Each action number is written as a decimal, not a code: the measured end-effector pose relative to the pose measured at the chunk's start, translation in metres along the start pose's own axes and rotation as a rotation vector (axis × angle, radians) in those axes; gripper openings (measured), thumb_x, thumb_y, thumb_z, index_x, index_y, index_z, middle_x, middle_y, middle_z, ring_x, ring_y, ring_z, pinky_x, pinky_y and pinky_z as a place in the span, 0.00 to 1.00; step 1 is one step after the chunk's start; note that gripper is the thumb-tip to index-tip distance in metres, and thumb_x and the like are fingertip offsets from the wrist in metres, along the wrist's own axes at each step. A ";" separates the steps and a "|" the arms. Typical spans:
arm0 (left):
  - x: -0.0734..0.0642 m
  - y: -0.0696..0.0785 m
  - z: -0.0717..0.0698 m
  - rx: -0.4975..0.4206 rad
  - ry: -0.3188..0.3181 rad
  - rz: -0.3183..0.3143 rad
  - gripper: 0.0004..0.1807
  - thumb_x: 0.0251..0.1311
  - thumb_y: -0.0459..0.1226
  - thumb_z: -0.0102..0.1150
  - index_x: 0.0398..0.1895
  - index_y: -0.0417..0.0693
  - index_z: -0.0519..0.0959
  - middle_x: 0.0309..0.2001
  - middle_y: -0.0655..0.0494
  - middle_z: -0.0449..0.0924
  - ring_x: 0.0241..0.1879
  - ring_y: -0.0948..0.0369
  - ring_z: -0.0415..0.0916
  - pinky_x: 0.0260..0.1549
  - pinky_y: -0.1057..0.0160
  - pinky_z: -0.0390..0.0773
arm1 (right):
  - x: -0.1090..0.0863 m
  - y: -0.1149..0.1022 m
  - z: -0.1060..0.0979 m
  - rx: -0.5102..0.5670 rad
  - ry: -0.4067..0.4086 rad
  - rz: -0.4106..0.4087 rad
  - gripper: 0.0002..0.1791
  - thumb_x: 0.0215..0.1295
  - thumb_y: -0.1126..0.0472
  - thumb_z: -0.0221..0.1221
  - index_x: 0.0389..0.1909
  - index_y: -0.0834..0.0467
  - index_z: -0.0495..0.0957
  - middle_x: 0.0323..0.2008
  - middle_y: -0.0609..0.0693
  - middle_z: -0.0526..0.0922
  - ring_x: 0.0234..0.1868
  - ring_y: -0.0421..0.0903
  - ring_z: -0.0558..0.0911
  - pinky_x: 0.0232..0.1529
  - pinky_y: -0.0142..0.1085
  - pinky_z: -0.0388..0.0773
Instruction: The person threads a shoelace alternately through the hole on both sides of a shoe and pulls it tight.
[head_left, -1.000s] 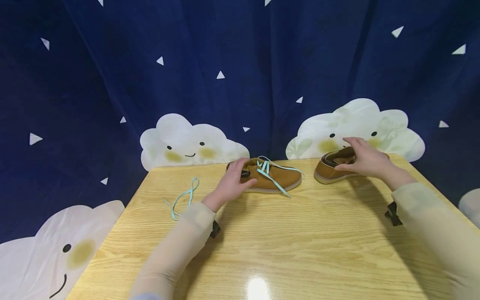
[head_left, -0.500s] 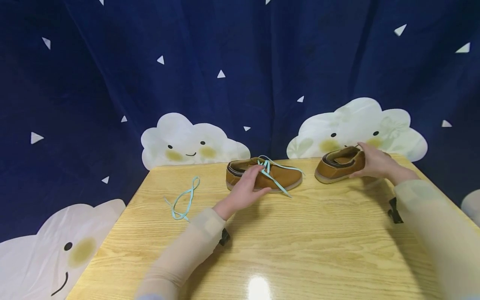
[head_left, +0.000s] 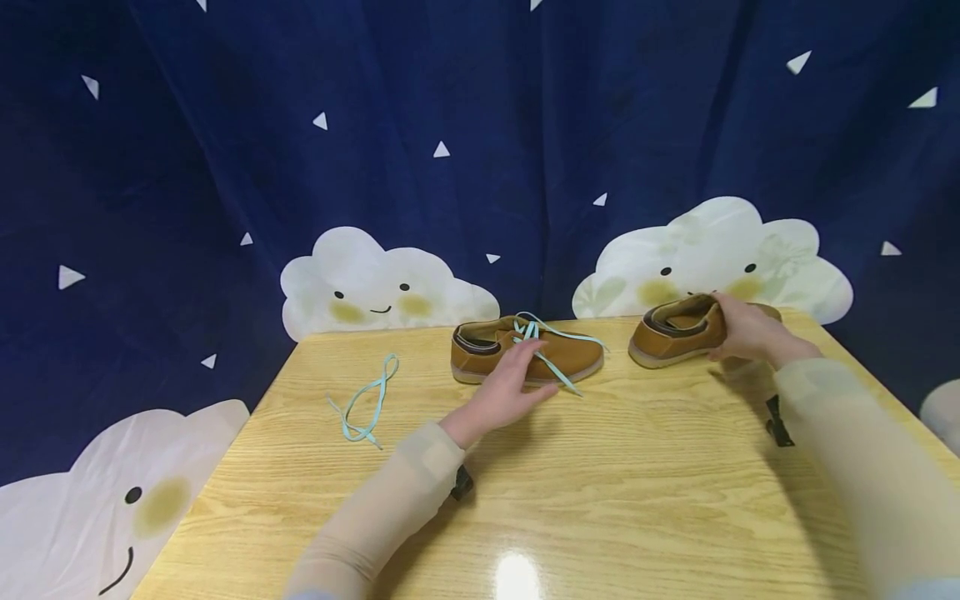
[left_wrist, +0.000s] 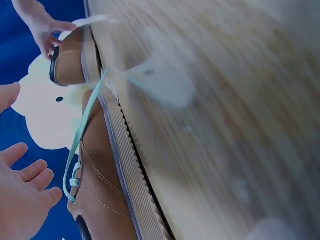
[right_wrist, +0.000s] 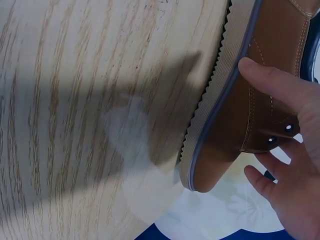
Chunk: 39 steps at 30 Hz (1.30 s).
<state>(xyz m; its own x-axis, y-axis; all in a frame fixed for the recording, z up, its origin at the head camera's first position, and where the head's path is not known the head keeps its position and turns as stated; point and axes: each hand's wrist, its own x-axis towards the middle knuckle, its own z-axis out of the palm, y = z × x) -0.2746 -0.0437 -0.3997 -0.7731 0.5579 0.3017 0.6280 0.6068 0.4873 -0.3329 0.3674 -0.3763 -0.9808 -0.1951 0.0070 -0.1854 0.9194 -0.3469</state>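
Gripping the unlaced brown shoe (head_left: 675, 329) near its toe end, the right hand (head_left: 746, 329) wraps thumb and fingers around the upper, at about 2 o'clock on the wooden table (head_left: 600, 483) in the head view. The shoe's toe looks raised slightly off the wood, probably because the hand bears its weight. At 12 o'clock lies a second brown shoe (head_left: 525, 354), threaded with a pale blue lace (head_left: 543, 342) whose loose ends trail over its side. The left hand (head_left: 510, 385) hangs just in front of this shoe with fingers relaxed and extended, grasping nothing. A spare blue lace (head_left: 367, 404) lies in a loose loop at 10 o'clock, well apart from both shoes. Behind the table hangs a navy curtain (head_left: 480, 125) printed with smiling clouds.

From the left wrist, the left hand (left_wrist: 22, 200) shows at 8 o'clock, palm released, beside the laced shoe (left_wrist: 107, 190) and its lace (left_wrist: 82, 135); the other shoe (left_wrist: 70, 57) sits beyond, at 11 o'clock.

From the right wrist, the right hand (right_wrist: 290, 150) at 4 o'clock clasps the unlaced shoe (right_wrist: 250, 105), thumb pressed against its side above the ridged sole, empty eyelets showing.
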 end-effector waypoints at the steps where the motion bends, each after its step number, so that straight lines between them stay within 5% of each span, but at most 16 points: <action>1: 0.000 0.001 0.000 0.002 -0.005 0.001 0.37 0.65 0.48 0.61 0.72 0.45 0.58 0.71 0.45 0.57 0.71 0.54 0.52 0.66 0.57 0.57 | 0.000 0.000 0.000 -0.006 0.002 0.006 0.64 0.40 0.61 0.78 0.70 0.76 0.44 0.63 0.79 0.55 0.59 0.79 0.58 0.58 0.68 0.55; 7: 0.002 0.003 0.002 0.019 -0.017 0.015 0.37 0.65 0.48 0.60 0.72 0.45 0.58 0.71 0.46 0.57 0.72 0.54 0.50 0.67 0.58 0.56 | -0.003 0.009 0.003 -0.059 0.010 0.041 0.64 0.39 0.53 0.78 0.70 0.70 0.47 0.60 0.79 0.59 0.57 0.79 0.58 0.52 0.71 0.59; 15: 0.010 0.010 0.005 0.043 -0.006 0.040 0.38 0.65 0.48 0.61 0.72 0.43 0.59 0.71 0.44 0.58 0.71 0.54 0.52 0.66 0.58 0.56 | -0.007 0.010 0.006 -0.122 0.065 0.039 0.51 0.42 0.47 0.76 0.60 0.70 0.61 0.55 0.77 0.61 0.55 0.75 0.61 0.45 0.68 0.65; 19: 0.017 0.014 0.005 0.046 -0.023 0.033 0.37 0.66 0.49 0.59 0.72 0.43 0.58 0.71 0.45 0.57 0.71 0.54 0.52 0.66 0.59 0.57 | -0.005 0.010 0.007 -0.036 0.048 -0.015 0.43 0.46 0.51 0.75 0.52 0.72 0.63 0.52 0.75 0.68 0.52 0.74 0.68 0.49 0.66 0.66; 24: 0.036 0.022 0.003 0.058 -0.037 0.025 0.37 0.65 0.50 0.59 0.72 0.45 0.59 0.70 0.50 0.59 0.70 0.58 0.54 0.66 0.62 0.57 | -0.004 0.009 0.008 0.042 0.013 -0.044 0.39 0.50 0.54 0.74 0.49 0.73 0.61 0.44 0.75 0.72 0.47 0.72 0.74 0.48 0.64 0.68; 32: 0.077 0.037 0.002 0.071 -0.055 -0.011 0.37 0.66 0.50 0.58 0.72 0.46 0.58 0.69 0.51 0.60 0.69 0.57 0.57 0.64 0.64 0.58 | -0.010 0.010 0.006 -0.036 0.035 -0.058 0.34 0.53 0.49 0.72 0.46 0.68 0.66 0.36 0.64 0.77 0.37 0.61 0.78 0.37 0.56 0.73; 39: 0.092 0.042 0.018 0.068 -0.101 -0.061 0.37 0.67 0.51 0.56 0.73 0.47 0.58 0.70 0.52 0.61 0.69 0.57 0.57 0.63 0.64 0.61 | -0.022 0.014 0.002 -0.101 0.122 -0.145 0.20 0.59 0.59 0.68 0.43 0.69 0.74 0.37 0.66 0.80 0.40 0.67 0.78 0.40 0.59 0.72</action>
<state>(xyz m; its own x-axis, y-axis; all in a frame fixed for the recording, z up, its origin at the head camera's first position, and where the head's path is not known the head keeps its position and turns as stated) -0.3174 0.0431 -0.3659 -0.7991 0.5711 0.1877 0.5876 0.6760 0.4447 -0.3137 0.3843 -0.3835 -0.9425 -0.2904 0.1652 -0.3239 0.9156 -0.2382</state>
